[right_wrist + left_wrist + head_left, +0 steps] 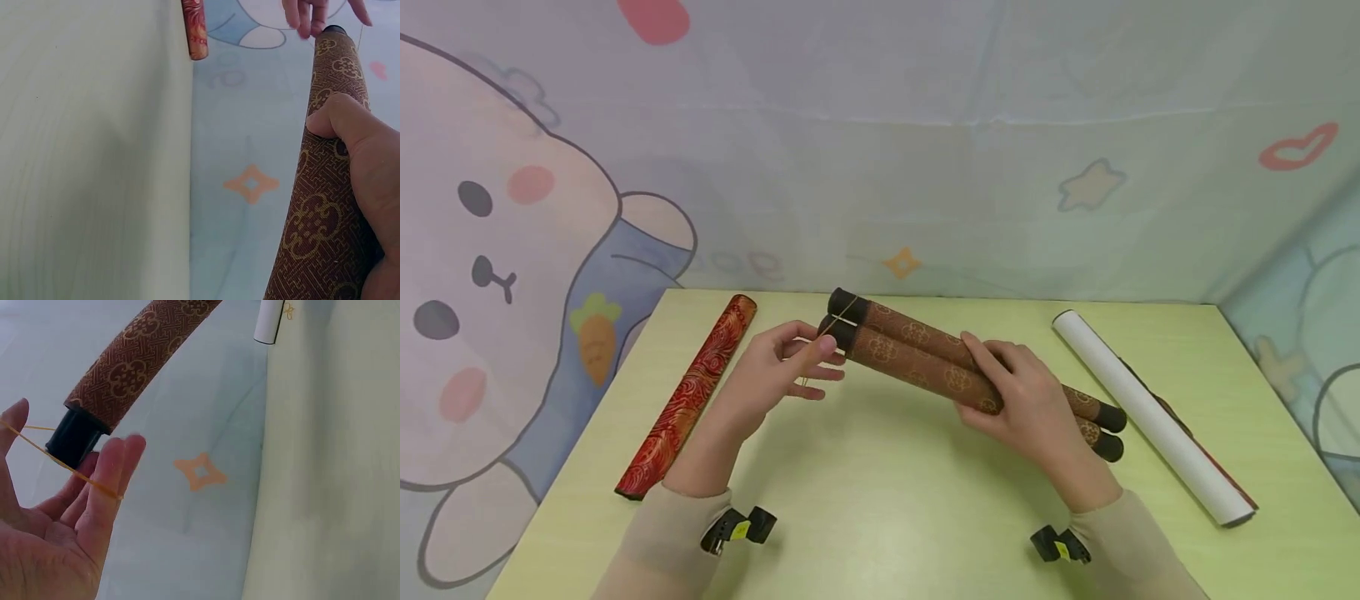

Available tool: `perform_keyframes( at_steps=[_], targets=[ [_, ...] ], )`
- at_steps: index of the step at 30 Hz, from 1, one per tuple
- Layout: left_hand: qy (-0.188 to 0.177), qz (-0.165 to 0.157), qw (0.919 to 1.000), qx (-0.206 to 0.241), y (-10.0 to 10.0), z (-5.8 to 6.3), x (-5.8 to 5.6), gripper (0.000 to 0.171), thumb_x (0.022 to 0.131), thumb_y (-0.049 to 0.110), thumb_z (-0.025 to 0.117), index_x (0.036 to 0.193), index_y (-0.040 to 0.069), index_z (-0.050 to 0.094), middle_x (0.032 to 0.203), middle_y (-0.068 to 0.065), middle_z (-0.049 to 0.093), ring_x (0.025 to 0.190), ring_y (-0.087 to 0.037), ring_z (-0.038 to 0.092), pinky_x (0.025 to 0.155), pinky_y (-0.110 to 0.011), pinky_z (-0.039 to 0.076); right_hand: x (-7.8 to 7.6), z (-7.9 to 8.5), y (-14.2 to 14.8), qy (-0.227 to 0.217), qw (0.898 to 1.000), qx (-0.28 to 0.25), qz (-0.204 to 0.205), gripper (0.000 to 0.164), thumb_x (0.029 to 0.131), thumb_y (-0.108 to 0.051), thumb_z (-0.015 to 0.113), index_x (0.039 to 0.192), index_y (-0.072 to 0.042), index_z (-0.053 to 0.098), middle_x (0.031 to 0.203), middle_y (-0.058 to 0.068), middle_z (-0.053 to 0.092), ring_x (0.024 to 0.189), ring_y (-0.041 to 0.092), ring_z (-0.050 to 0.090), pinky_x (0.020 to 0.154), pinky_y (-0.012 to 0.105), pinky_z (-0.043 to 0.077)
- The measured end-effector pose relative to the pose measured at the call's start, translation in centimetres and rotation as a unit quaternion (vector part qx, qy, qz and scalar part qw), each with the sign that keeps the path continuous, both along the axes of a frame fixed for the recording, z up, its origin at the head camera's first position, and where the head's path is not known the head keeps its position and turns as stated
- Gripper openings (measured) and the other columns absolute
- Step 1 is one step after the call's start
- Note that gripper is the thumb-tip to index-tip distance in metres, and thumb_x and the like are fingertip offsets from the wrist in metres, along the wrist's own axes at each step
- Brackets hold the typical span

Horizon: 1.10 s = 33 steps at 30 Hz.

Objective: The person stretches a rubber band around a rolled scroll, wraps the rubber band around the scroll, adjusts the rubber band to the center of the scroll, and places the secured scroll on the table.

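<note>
Two brown patterned scroll rolls (pixel 917 354) with black ends lie side by side, raised above the table and slanting down to the right. My right hand (pixel 1018 396) grips both around their right half, thumb along the near side. At their left ends is my left hand (pixel 775 367), its thumb and fingers spread apart. A thin yellow rubber band (pixel 94 482) stretches from that thumb to a fingertip and passes across the black end cap (pixel 75 437). In the right wrist view, the left fingertips (pixel 306 22) show at the far end of the rolls.
A red-and-gold rolled scroll (pixel 692 392) lies slanted on the table's left side. On the right lies a white rolled scroll (pixel 1150 417) with a reddish edge. A printed cloth (pixel 925 183) hangs behind the pale table (pixel 880 517).
</note>
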State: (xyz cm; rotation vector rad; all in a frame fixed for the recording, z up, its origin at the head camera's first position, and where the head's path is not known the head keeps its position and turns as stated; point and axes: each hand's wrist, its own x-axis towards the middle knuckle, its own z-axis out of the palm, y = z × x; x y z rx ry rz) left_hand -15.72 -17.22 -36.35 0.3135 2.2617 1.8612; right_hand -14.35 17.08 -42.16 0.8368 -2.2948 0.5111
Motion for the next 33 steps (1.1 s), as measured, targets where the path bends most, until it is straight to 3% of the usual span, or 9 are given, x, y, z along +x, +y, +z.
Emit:
perform_keyframes(
  at_steps=[4, 9, 16, 21, 28, 33],
  targets=[
    [-0.016, -0.015, 0.9989, 0.041, -0.4, -0.6, -0.6, 0.049, 0.104, 0.027, 0.074, 0.138, -0.005, 0.056, 0.134, -0.025, 0.066, 0.115, -0.029, 0.073, 0.088, -0.054, 0.063, 0.2, -0.1, 0.1, 0.019, 0.999, 0.024, 0.012, 0.091, 0.071, -0.026, 0.095, 0.152, -0.009, 0.057, 0.118, 0.02, 0.067, 0.097, 0.04, 0.067, 0.081, 0.055, 0.059],
    [-0.024, -0.034, 0.997, 0.065, -0.6, -0.9, -1.3, 0.053, 0.101, 0.017, 0.076, 0.144, -0.002, 0.053, 0.143, -0.022, 0.055, 0.115, -0.024, 0.07, 0.087, -0.056, 0.063, 0.5, -0.2, 0.0, 0.034, 0.998, 0.046, 0.023, 0.094, 0.069, -0.028, 0.097, 0.153, -0.011, 0.057, 0.119, 0.019, 0.067, 0.097, 0.038, 0.068, 0.077, 0.054, 0.059],
    [-0.03, -0.061, 0.9976, 0.016, -0.4, -0.7, -1.6, 0.058, 0.094, 0.014, 0.083, 0.145, 0.008, 0.055, 0.144, -0.017, 0.052, 0.116, -0.028, 0.067, 0.085, -0.04, 0.063, 0.7, -0.1, 0.0, 0.049, 0.995, 0.08, 0.024, 0.095, 0.068, -0.03, 0.099, 0.151, -0.01, 0.058, 0.119, 0.016, 0.067, 0.101, 0.035, 0.068, 0.073, 0.051, 0.057],
    [-0.016, -0.069, 0.9974, -0.009, 0.3, -1.1, -1.1, 0.07, 0.088, 0.017, 0.09, 0.147, 0.013, 0.054, 0.139, -0.019, 0.054, 0.112, -0.034, 0.065, 0.083, -0.043, 0.062, 0.6, 0.2, -0.2, 0.062, 0.993, 0.098, 0.02, 0.094, 0.069, -0.031, 0.099, 0.151, -0.01, 0.058, 0.119, 0.016, 0.067, 0.101, 0.035, 0.067, 0.072, 0.051, 0.057],
    [-0.05, -0.047, 0.9936, 0.09, 1.3, -2.4, -0.6, 0.071, 0.088, 0.011, 0.088, 0.145, 0.007, 0.046, 0.136, -0.021, 0.048, 0.103, -0.031, 0.067, 0.082, -0.051, 0.065, 0.6, 0.5, -0.3, 0.063, 0.992, 0.106, 0.013, 0.099, 0.067, -0.033, 0.102, 0.152, -0.011, 0.058, 0.12, 0.016, 0.066, 0.103, 0.035, 0.067, 0.074, 0.053, 0.057],
    [-0.094, -0.025, 0.9834, 0.153, 2.0, -4.1, -0.2, 0.083, 0.09, 0.012, 0.088, 0.153, 0.014, 0.035, 0.148, -0.019, 0.041, 0.122, -0.033, 0.061, 0.091, -0.058, 0.062, 0.8, 0.4, -0.2, 0.055, 0.995, 0.085, 0.008, 0.098, 0.068, -0.029, 0.101, 0.153, -0.01, 0.057, 0.121, 0.018, 0.066, 0.102, 0.037, 0.066, 0.075, 0.054, 0.058]
  ],
)
